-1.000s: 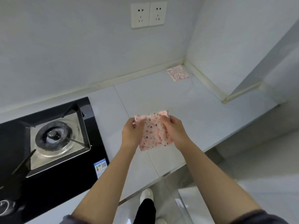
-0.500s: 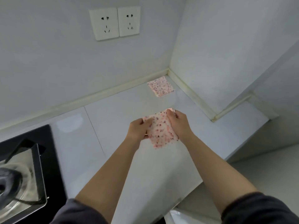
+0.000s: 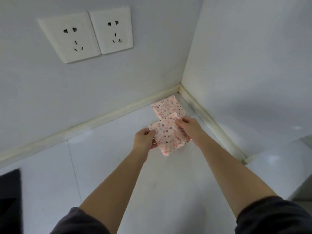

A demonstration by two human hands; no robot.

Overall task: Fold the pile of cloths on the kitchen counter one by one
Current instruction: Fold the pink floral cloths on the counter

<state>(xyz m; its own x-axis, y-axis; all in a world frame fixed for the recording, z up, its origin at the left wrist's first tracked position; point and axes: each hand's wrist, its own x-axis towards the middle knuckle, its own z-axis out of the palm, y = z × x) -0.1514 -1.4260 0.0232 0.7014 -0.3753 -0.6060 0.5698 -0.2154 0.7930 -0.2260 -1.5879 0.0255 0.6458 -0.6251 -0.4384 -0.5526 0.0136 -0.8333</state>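
Change over the last second: both hands have carried the held cloth (image 3: 168, 137) away from the near middle of the counter (image 3: 118, 166) toward the far right corner. The hob (image 3: 9, 191) has slid almost out of view at the left edge, and the wall sockets (image 3: 84, 34) now loom large.

Now: held cloth is a small speckled pink square, already folded, and seems just clear of the counter. Its far edge overlaps the near edge of the corner cloth (image 3: 167, 106) in view. Cannot tell if the two touch.

Left hand (image 3: 145, 138): clamped on the cloth's left edge, thumb on top. Right hand (image 3: 190, 128): fingers curled over the far right edge, gripping it.

Corner cloth: same pattern, folded flat, tight against the wall trim.

Judgement: folding of this piece looks finished and this is the stacking step. Next: lower it squarely onto the corner cloth and let go. No unfolded pile in frame.
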